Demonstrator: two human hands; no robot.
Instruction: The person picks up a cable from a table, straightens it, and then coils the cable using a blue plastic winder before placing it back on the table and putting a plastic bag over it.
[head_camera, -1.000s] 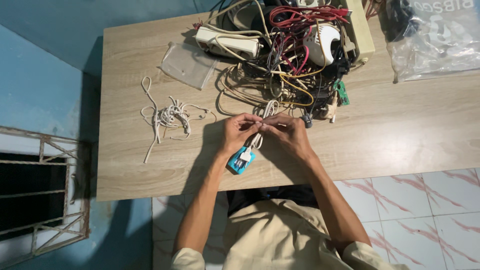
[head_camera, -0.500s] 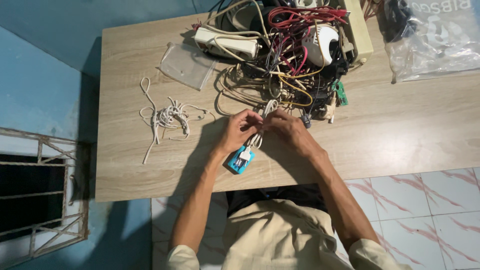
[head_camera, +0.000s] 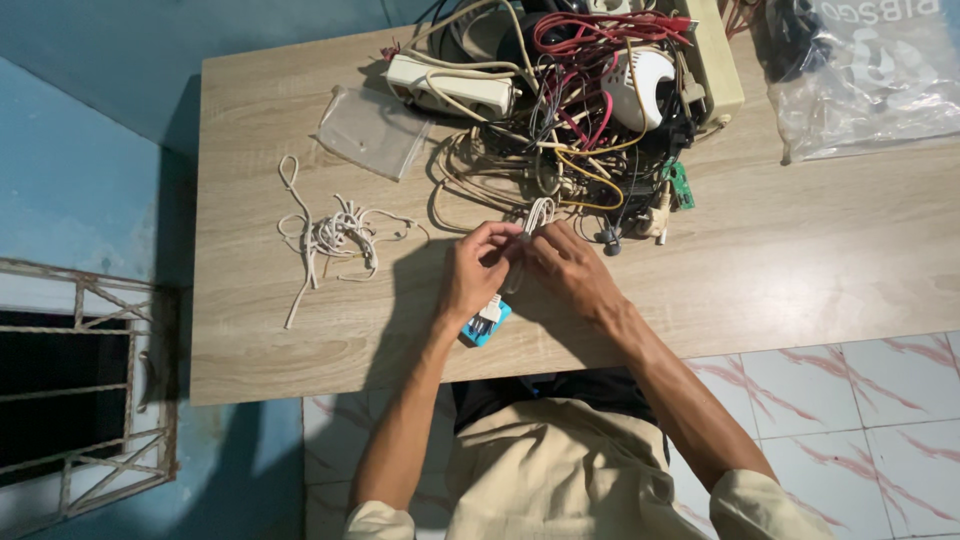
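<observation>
My left hand (head_camera: 474, 272) and my right hand (head_camera: 564, 270) meet over the near middle of a wooden table (head_camera: 820, 260). Both pinch a thin white cable (head_camera: 538, 212) that loops up between them toward the wire pile. The cable's white plug (head_camera: 488, 315) lies just below my left hand on a small blue block (head_camera: 484, 327). Fingertips of both hands touch around the cable, and part of it is hidden under my fingers.
A tangle of red, black and beige wires (head_camera: 575, 110) with a white power strip (head_camera: 452, 85) fills the table's far middle. A loose white cord (head_camera: 335, 235) lies at left, a clear plastic pouch (head_camera: 370, 130) beyond it, a plastic bag (head_camera: 870, 80) far right.
My hands have closed in tighter on the white cable and shifted slightly toward me. The blue block and plug sit a little more under my left hand.
</observation>
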